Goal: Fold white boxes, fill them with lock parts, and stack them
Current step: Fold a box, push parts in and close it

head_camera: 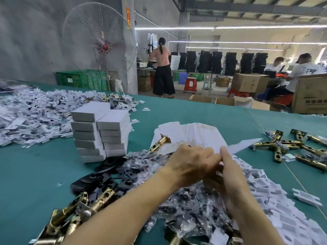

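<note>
Brass latch bolts (74, 209) lie heaped at the near left edge of the green table (35, 174). Bagged small parts (185, 209) are spread directly under both forearms, stock kept within reach for filling.

The left hand (191, 165) and right hand (231, 175) meet above that pile with fingers curled. Both appear to pinch the near end of one flat white box blank (244, 145), whose free end points away to the right. Motion blur hides the exact finger placement.

Judgement: the blank is held up for folding, and no box shape is formed yet.

The supply of blanks (194, 137) sits fanned just beyond the hands. A single latch bolt (159, 144) rests on it — probably as a weight, or as the next part to pack.

Finished white boxes (100, 131) stand in two touching columns to the left, apart from the hands, so folding should not topple them. Black plates (106, 175) lie at the foot of that stack. Further latch bolts (292, 147) are scattered at far right, and printed slips (274, 200) lie beside the right forearm.
</note>
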`<action>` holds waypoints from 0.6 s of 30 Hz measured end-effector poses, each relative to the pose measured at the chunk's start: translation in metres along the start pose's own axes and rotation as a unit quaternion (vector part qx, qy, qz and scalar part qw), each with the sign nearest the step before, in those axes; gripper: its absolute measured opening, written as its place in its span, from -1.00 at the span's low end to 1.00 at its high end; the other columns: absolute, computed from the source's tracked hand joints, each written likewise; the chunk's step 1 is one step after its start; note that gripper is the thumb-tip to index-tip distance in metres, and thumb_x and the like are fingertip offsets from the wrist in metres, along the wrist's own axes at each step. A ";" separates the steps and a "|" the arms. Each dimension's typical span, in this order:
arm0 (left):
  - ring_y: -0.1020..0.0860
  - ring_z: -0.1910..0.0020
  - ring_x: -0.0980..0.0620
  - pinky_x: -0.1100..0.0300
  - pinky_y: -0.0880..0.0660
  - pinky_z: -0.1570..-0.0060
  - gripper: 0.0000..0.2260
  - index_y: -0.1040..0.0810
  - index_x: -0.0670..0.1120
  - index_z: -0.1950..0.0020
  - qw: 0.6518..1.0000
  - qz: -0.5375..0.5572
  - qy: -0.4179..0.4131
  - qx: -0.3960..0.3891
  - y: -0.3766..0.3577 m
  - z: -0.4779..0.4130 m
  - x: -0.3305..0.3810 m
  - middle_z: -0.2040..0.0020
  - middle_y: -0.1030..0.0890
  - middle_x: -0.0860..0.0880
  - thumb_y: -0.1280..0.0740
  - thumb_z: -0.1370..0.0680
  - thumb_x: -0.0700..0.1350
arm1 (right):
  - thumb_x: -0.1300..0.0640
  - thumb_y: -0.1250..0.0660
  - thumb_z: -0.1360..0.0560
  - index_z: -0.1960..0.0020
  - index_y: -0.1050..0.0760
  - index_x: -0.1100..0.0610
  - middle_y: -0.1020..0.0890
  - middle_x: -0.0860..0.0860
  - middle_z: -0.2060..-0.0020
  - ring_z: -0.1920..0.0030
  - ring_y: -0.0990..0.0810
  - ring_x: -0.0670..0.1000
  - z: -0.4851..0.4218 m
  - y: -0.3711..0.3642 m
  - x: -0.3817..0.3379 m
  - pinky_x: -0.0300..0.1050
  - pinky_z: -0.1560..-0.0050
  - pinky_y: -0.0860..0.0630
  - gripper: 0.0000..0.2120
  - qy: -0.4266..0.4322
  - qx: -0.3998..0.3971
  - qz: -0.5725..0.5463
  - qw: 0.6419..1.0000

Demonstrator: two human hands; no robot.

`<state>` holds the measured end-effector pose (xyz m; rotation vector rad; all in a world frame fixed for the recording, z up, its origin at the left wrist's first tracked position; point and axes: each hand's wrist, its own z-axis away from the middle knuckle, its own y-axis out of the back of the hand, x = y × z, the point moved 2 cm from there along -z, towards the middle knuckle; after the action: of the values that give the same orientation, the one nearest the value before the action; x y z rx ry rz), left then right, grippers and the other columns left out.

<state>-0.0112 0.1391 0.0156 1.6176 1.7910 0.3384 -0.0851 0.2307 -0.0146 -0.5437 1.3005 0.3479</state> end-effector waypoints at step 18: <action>-0.49 -0.17 0.21 0.28 -0.46 -0.11 -0.01 -0.19 0.25 -0.38 0.777 0.347 0.524 -0.011 0.030 0.041 -0.017 -0.23 -0.49 0.23 -0.55 -0.05 0.40 | 0.28 -0.20 -0.34 0.32 -0.54 0.16 -0.55 -0.04 0.45 0.38 -0.52 -0.05 0.023 -0.026 0.005 -0.12 0.35 -0.45 -0.84 0.190 -0.203 0.226 0.933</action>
<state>0.0381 0.1181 0.0092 2.2392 1.7173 1.9079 -0.0510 0.2218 -0.0107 -0.6764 1.7461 0.9465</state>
